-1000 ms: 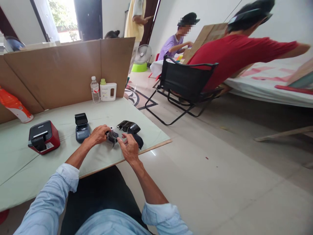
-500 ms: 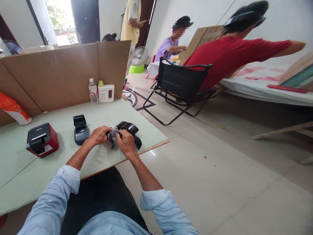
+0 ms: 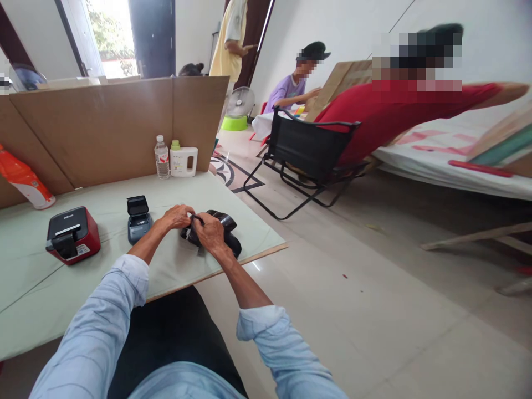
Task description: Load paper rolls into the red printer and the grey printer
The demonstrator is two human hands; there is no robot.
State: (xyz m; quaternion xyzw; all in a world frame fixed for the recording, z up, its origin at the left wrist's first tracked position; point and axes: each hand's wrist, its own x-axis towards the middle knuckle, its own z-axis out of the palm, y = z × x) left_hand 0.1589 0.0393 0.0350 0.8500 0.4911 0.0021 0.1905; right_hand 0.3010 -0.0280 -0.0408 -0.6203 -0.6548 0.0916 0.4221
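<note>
Near the front right corner of the table, my right hand (image 3: 211, 231) has its fingers closed on a glossy black object (image 3: 226, 221) whose exact kind I cannot make out. Dark curved parts of it stick out to the right of that hand and below it. My left hand (image 3: 178, 216) meets the right one from the left, its fingers pinched at the object's upper edge. What lies between the fingertips is mostly covered. To the left stands a small dark blue-grey device (image 3: 139, 221) with its lid raised.
A red and black box-shaped device (image 3: 73, 235) sits farther left. By the cardboard partition (image 3: 124, 130) stand a water bottle (image 3: 162, 158) and a white jug (image 3: 184, 160); an orange bottle (image 3: 25, 177) leans at left. A person in red (image 3: 374, 119) occupies a black folding chair (image 3: 311, 144).
The grey part that showed between my hands is now mostly out of sight, with black parts there instead. My left hand has shifted slightly up and right. The view has tilted a little.
</note>
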